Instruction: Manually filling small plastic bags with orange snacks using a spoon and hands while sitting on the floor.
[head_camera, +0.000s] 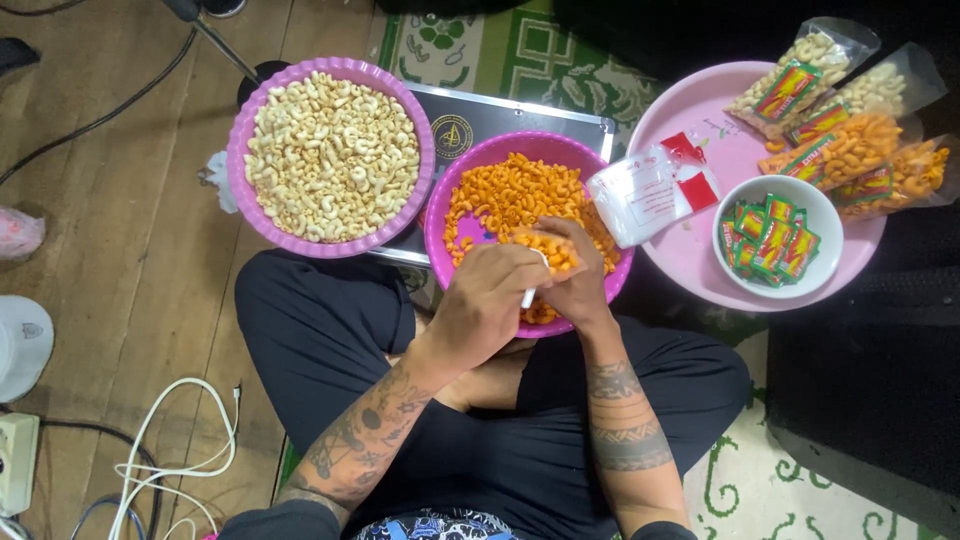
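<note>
I see my left hand (485, 300) clenched around a white scoop handle (528, 296), and my right hand (572, 280) grasping a small clear bag of orange snacks (548, 247) over the purple bowl (440, 225). I judge the bag light, soft and slippery, the pieces brittle, so it is best pinched at its open rim. It sits just above both hands' fingers, touching them.
</note>
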